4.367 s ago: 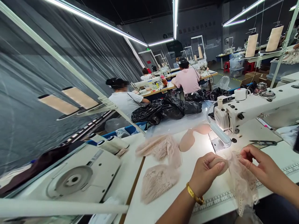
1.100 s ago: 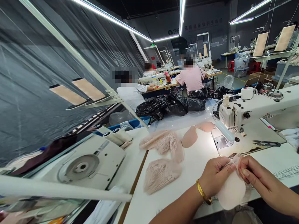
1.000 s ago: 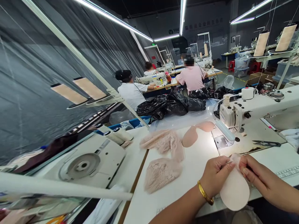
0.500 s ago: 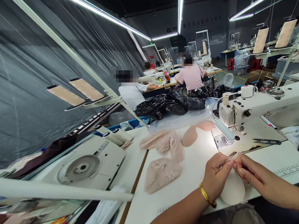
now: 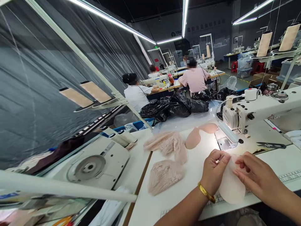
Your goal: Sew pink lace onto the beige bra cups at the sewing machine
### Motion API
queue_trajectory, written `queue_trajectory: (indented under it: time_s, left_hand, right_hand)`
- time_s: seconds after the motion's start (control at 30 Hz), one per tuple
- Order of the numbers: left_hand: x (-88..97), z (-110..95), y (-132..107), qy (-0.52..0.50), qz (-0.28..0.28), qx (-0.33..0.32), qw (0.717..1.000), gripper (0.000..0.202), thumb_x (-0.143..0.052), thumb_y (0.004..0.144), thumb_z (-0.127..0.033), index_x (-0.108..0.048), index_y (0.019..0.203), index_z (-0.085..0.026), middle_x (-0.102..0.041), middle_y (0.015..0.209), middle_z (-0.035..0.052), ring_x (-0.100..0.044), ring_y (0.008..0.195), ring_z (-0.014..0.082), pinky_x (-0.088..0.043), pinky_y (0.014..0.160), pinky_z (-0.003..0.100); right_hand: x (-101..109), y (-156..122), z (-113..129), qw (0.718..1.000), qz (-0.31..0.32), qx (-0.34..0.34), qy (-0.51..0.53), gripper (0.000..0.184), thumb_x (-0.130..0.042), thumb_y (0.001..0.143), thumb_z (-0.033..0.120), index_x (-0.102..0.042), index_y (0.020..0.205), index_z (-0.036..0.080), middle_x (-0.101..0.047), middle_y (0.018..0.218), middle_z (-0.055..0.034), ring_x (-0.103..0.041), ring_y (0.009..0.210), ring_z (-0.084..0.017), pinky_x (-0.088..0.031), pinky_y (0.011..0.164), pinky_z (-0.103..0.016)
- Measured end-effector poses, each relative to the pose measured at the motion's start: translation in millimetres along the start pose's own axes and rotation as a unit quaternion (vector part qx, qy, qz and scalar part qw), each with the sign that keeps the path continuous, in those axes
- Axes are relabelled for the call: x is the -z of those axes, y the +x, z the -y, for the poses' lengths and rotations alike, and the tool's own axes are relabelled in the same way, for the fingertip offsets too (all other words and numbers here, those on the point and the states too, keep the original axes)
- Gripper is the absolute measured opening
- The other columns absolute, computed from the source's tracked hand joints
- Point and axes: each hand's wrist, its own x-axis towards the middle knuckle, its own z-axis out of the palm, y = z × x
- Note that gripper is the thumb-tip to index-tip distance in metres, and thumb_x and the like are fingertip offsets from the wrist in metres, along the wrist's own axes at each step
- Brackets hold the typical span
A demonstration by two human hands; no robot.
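L hand [image 5: 214, 172] pinches pale pad [image 5: 231, 188] near its top; R hand [image 5: 258, 179] loosely curled at pad's R side, grip unclear. Pad's btwn hands. Prob. best: keep edge flat, fingertips close. Sewing machine [image 5: 265, 106] ahead; lace pieces [image 5: 166, 177] L of hands on table [image 5: 194, 171].

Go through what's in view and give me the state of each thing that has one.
Left hand: pinched on the pale pad
Pale pad: held, rounded end down
Right hand: fingers bent at the pad; grip unclear
Near lace piece: laid down, rumpled
Pink pads: lying unheld
Thread snips: lying unheld
Ceiling lights: on
Black bags: crumpled
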Motion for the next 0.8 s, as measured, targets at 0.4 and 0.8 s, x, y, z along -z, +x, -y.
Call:
queue_trajectory:
  time_s: [0.4, 0.8]
  left_hand:
    - [0.7, -2, -1, 0.01, 0.017, 0.028, 0.999, 0.026, -0.07, 0.087, -0.043, -0.075, 0.082, -0.017, -0.067, 0.075, 0.0013, -0.055, 0.075, 0.0175, -0.044, 0.072, 0.028]
    - [-0.5, -2, -1, 0.012, 0.023, 0.017, 1.0, 0.025, -0.071, 0.086, -0.043, -0.078, 0.083, -0.019, -0.074, 0.082, 0.0041, -0.062, 0.079, 0.0211, -0.049, 0.077, 0.031]
  right_hand:
    - [5, 13, -5, 0.997, -0.044, -0.064, 0.003, 0.017, -0.046, 0.102, 0.029, -0.054, 0.087, 0.025, -0.055, 0.076, 0.0019, -0.052, 0.066, -0.018, -0.04, 0.056, -0.03]
    - [-3, 8, -4, 0.995, -0.067, 0.03, -0.064, 0.018, -0.046, 0.103, 0.024, -0.053, 0.086, 0.025, -0.054, 0.078, 0.0007, -0.053, 0.068, -0.019, -0.039, 0.062, -0.032]
